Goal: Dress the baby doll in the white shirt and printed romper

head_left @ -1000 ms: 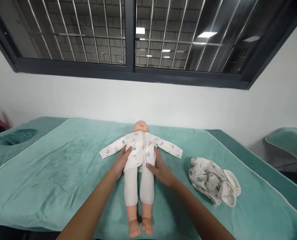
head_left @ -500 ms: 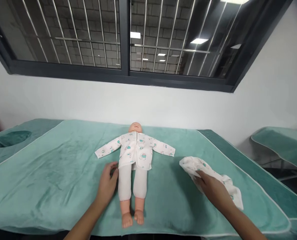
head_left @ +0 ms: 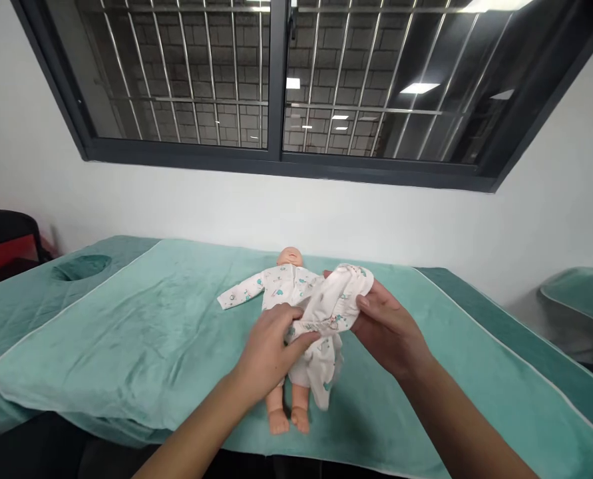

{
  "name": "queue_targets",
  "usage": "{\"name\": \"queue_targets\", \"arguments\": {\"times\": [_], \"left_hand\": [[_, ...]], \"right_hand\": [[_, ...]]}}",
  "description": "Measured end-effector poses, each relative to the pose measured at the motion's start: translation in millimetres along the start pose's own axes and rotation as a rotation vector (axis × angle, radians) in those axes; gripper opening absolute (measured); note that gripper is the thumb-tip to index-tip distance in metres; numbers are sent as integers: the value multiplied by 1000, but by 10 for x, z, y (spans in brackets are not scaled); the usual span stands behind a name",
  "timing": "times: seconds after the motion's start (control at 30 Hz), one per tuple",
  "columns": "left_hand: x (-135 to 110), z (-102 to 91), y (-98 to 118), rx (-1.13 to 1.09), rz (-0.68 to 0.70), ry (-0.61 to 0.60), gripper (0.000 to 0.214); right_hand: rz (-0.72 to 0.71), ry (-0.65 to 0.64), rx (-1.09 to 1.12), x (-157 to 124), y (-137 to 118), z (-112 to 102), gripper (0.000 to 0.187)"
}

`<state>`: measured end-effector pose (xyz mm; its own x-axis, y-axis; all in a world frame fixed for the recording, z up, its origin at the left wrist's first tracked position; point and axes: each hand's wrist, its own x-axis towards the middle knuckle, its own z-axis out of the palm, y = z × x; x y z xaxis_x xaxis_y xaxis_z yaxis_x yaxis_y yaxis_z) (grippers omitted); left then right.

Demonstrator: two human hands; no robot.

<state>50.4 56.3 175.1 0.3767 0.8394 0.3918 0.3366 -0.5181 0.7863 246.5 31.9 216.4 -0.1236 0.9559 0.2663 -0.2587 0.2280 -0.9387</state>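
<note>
A baby doll [head_left: 290, 257] lies on its back, head toward the wall, in a white printed jacket [head_left: 249, 289]. Its bare feet [head_left: 279, 422] point my way. Over its body I hold up bunched white baby pants [head_left: 332, 299] with a matching print and what looks like a gathered waistband. My left hand [head_left: 271, 346] pinches the band's left side between thumb and fingers. On the other side, my right hand [head_left: 391, 326] grips the cloth, thumb in front and fingers behind. A loose part of the pants hangs over the doll's legs, hiding much of them and part of the jacket.
A green plush cover [head_left: 176, 319] lies over the bed, which has a face hole [head_left: 82, 267] at the left. Behind it rise a white wall [head_left: 201, 206] and a barred window [head_left: 276, 100]. A black and red chair [head_left: 6, 243] stands far left.
My right hand has lifted the pants off the bed and brought them left over the doll. My left hand has moved from beside the doll's leg and taken hold of them. The view has shifted left.
</note>
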Motion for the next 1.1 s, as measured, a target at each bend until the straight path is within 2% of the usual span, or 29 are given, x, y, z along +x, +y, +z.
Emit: {"name": "queue_targets", "arguments": {"times": [0.07,0.17,0.23,0.3,0.43,0.5,0.53,0.6,0.67,0.8,0.97,1.03,1.1], "left_hand": [[-35,-146,-41,43,-19,36,26],[-29,-381,-35,-45,-69,132,26],[14,-523,16,-83,-58,155,23],[69,-628,92,-132,-31,46,20],[149,-698,280,-340,-15,-360,16],[161,-706,359,-379,-16,-502,16],[163,-718,387,-373,-16,-528,16],[163,-769,415,-334,-36,-484,17],[164,-846,415,-300,-85,-385,18],[182,-931,419,-355,-135,-306,24],[276,-810,512,-305,-51,-201,24],[326,-775,529,-282,-45,-148,24],[368,-771,510,-299,-93,-88,28]], "right_hand": [[-19,76,-9,-33,76,-50,32],[11,200,-92,-101,223,-178,16],[14,237,-172,-142,296,-236,14],[-28,213,-281,-162,322,-230,14],[-163,24,-387,-132,240,-36,41],[-174,-93,-356,-114,172,56,37],[-142,-161,-336,-111,142,80,29],[-28,-305,-259,-117,97,79,16],[64,-393,-144,-124,73,45,25],[16,-302,-59,-82,68,54,33],[48,-210,23,81,83,190,46],[93,-238,-39,165,94,189,47],[150,-320,-144,252,113,149,40]]}}
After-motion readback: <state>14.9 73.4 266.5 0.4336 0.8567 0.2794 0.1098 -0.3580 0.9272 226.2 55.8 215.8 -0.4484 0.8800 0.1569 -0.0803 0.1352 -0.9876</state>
